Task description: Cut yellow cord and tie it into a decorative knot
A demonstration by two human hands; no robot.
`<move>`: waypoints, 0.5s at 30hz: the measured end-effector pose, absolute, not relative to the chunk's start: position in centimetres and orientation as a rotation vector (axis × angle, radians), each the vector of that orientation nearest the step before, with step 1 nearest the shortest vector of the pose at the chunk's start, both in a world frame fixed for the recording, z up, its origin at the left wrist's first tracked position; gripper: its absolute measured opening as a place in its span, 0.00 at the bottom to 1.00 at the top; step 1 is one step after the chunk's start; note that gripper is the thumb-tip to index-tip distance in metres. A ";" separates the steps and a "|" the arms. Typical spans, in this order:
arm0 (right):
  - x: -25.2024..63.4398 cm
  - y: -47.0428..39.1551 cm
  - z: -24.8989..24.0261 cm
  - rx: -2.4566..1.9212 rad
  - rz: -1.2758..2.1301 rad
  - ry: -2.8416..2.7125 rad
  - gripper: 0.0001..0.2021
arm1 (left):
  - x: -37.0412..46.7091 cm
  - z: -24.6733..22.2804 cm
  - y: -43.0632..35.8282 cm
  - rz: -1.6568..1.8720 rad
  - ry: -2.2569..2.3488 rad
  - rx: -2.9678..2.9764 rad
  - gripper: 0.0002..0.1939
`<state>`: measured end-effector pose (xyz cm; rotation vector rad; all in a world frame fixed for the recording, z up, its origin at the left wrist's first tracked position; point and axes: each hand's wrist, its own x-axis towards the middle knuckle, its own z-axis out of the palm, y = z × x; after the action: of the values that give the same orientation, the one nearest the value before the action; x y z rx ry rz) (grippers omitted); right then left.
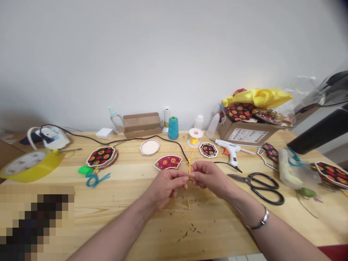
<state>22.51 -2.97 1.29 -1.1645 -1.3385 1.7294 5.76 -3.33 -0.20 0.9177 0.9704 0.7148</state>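
Observation:
My left hand (170, 183) and my right hand (208, 175) meet over the middle of the table, both with fingers pinched on a yellow cord (189, 165). A knotted or braided stretch of the cord stands up between the fingertips, and a loose end hangs below them. Just behind my left hand lies a fan-shaped red patterned piece (168, 162) with a pale edge; yellow cord runs from it toward my hands. Behind them stands a spool of yellow cord (194, 139). An octagonal patterned piece (208, 149) lies beyond my right hand.
Black-handled scissors (262, 186) and a white glue gun (230, 150) lie to the right. A cardboard box (244, 132) of fabric stands behind. Stacked patterned pieces (101, 157) and a yellow tape roll (46, 166) are left. A black cable (130, 139) crosses the table. Teal thread (173, 128) stands at the back.

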 end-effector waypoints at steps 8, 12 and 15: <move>22.6 -3.1 1.0 -1.103 1.767 -1.316 0.13 | 5.6 -0.4 -3.3 0.725 0.931 0.910 0.08; 22.6 -3.2 1.1 -1.125 1.746 -1.331 0.12 | 5.6 -0.3 -3.3 0.729 0.923 0.909 0.08; 22.5 -3.2 1.4 -1.121 1.717 -1.357 0.12 | 5.6 -0.3 -3.3 0.743 0.939 0.910 0.07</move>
<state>22.48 -3.23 1.37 -1.1211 -1.3567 1.7169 5.62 -3.27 -0.32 0.9097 0.9387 0.7434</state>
